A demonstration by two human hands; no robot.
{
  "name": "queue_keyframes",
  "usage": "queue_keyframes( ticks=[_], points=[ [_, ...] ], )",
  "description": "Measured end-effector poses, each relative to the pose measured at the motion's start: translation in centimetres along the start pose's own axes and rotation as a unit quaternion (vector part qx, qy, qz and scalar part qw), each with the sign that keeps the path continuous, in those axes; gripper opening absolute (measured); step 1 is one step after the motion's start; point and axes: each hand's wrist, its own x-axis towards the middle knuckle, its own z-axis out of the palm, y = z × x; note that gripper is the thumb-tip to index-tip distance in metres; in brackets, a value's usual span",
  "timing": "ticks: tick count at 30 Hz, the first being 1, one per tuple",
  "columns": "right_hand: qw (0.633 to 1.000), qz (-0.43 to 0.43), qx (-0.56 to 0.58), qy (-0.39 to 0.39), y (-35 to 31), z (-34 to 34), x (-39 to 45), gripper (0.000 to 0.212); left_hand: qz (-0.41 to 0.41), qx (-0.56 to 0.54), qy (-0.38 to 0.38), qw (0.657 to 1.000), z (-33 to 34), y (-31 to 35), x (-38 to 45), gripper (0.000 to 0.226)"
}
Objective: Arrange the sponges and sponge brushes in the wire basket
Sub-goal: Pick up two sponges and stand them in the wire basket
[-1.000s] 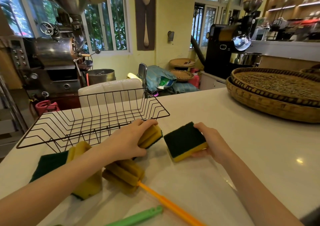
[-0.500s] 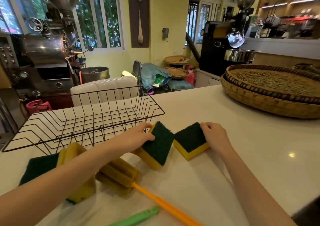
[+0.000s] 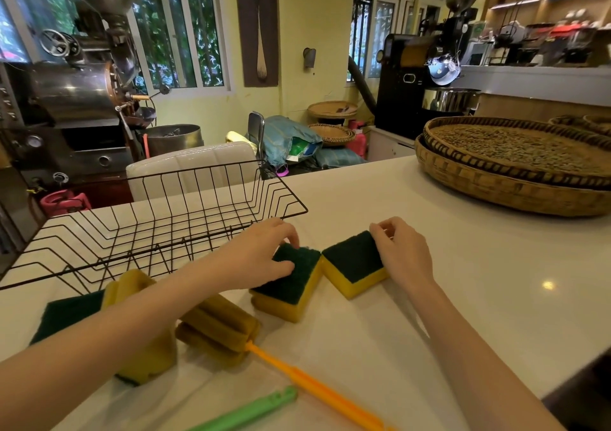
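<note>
Two yellow sponges with green scrub tops lie side by side on the white counter. My left hand [image 3: 261,255] rests on top of the left sponge [image 3: 291,285], fingers curled over its far edge. My right hand [image 3: 401,250] grips the far right edge of the right sponge [image 3: 355,265]. The black wire basket [image 3: 158,229] stands just behind them at the left, holding nothing. A sponge brush with an orange handle [image 3: 307,381] lies under my left forearm. Another sponge [image 3: 145,351] and a flat green scrub pad [image 3: 66,315] sit further left, partly hidden by the arm.
A green handle [image 3: 251,410] lies near the counter's front edge. A wide woven tray of beans [image 3: 515,166] fills the counter's back right. Beyond the counter stand a white chair [image 3: 191,169] and roasting machines.
Both sponges have come down flat onto the counter, scrub side up, and now touch each other. My left hand turned its sponge over from edge-up. The camera moved a little closer.
</note>
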Motion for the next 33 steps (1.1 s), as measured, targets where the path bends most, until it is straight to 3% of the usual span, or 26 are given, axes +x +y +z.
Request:
queue_keyframes(
  ticks=[2, 6, 9, 13, 23, 29, 33],
  points=[
    [0.999, -0.045, -0.025, -0.014, -0.6, -0.1, -0.8, 0.034, 0.041, 0.003, -0.06, 0.997, -0.8, 0.6, 0.1, 0.037],
    [0.969, -0.115, -0.188, -0.106, -1.9, -0.1, -2.2, 0.055, 0.035, 0.061, -0.196, 0.978, -1.3, 1.1, 0.9, 0.07],
    [0.953, -0.095, -0.253, -0.135, -2.5, -0.4, -2.3, 0.074, 0.033, 0.103, -0.236, 0.966, -1.0, 0.7, 2.1, 0.067],
    [0.949, -0.082, -0.25, -0.176, -2.9, -0.6, -2.3, 0.07, 0.029, 0.127, -0.256, 0.958, -0.9, 0.6, 3.1, 0.064],
    [0.937, -0.076, -0.249, -0.233, -3.7, -1.6, -1.4, 0.061, 0.054, 0.104, -0.175, 0.978, -0.4, 0.5, 1.9, 0.06],
    [0.905, -0.121, -0.171, -0.371, -4.2, -4.4, -1.2, 0.059, 0.071, 0.079, -0.141, 0.984, -1.5, 0.9, 1.1, 0.057],
    [0.908, -0.173, -0.148, -0.353, -5.5, -5.6, -0.7, 0.059, 0.069, 0.025, -0.106, 0.992, -4.1, 1.1, 0.2, 0.05]
  ],
)
